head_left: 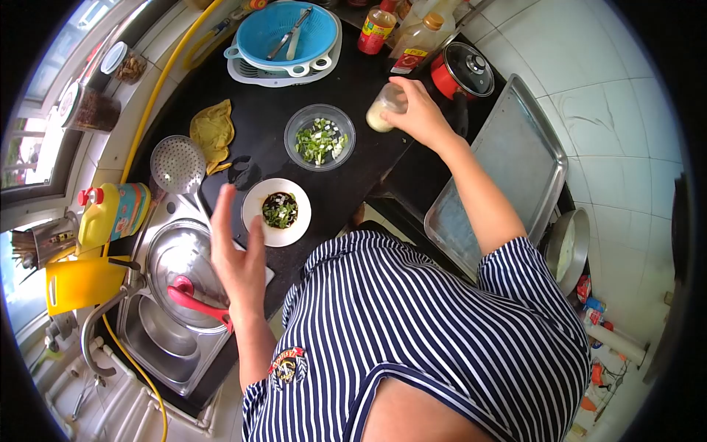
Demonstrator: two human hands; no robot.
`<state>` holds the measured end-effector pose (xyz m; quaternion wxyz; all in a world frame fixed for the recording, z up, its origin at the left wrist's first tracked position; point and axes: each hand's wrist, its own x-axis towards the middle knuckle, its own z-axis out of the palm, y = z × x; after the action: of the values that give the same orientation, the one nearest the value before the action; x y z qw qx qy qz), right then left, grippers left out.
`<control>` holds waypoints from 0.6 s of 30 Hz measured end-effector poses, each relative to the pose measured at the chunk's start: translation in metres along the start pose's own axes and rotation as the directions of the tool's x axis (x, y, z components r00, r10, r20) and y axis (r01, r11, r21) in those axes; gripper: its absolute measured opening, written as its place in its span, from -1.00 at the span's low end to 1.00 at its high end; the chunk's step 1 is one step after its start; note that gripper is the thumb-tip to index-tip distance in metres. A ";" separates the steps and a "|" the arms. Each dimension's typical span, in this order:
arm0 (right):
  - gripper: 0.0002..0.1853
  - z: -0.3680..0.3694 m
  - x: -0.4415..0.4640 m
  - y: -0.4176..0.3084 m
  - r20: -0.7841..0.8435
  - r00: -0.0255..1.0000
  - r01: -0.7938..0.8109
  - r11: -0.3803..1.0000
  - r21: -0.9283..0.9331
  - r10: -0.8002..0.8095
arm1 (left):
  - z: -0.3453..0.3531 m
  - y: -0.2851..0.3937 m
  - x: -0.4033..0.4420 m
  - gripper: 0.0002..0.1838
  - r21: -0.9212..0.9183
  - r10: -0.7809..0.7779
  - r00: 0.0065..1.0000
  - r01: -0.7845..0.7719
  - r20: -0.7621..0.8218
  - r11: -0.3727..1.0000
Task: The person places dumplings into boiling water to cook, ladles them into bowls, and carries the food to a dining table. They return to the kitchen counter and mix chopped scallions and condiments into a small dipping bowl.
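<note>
My right hand [426, 114] is closed around a small clear jar [379, 116] with pale, whitish contents, at the right side of the black counter. Fingers apart and holding nothing, my left hand [239, 265] hovers near the left edge of a white bowl [298, 234]. Chopped greens [280, 214] lie in dark liquid in that bowl. Behind it, a clear glass bowl [293, 158] contains chopped green and white pieces [322, 141]. To the left are a slotted skimmer [177, 163] and a yellowish-green cloth [213, 132].
A blue colander [258, 37] with utensils stands at the back, near sauce bottles [375, 31]. On the right are a red lidded pot [449, 74] and a large metal tray [486, 169]. A pan lid [173, 254] with a red handle [199, 306] covers part of the sink [195, 368].
</note>
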<state>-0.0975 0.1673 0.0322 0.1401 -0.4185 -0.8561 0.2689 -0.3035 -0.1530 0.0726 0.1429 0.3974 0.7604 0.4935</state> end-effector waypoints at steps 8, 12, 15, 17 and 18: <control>-0.16 0.002 -0.104 -0.144 0.118 0.832 0.406 0.740 0.537 -0.542 | 0.040 0.024 -0.009 0.08 -0.021 0.163 0.948 -0.164 0.272 0.986; -0.24 0.005 -0.117 -0.167 0.187 0.815 0.493 0.825 0.275 -0.549 | 0.023 0.002 -0.025 -0.10 0.100 0.192 0.956 -0.218 0.221 0.971; -0.30 0.021 -0.119 -0.172 0.367 0.817 0.312 0.876 0.369 -0.445 | 0.006 -0.010 -0.037 -0.14 0.086 0.101 0.947 -0.133 0.306 0.987; -0.32 0.027 -0.115 -0.173 0.326 0.634 0.512 0.696 0.504 -0.702 | -0.009 -0.014 -0.045 -0.17 0.063 -0.006 0.919 -0.020 0.395 0.998; -0.35 0.030 -0.113 -0.171 0.340 0.559 0.577 0.650 0.495 -0.756 | -0.013 -0.018 -0.048 -0.18 0.033 -0.023 0.916 0.010 0.402 0.999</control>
<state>-0.1522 -0.0192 0.1051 0.0636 0.0618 -0.8965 0.4341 -0.2891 -0.2007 0.0550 0.2941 0.4859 0.7255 0.3887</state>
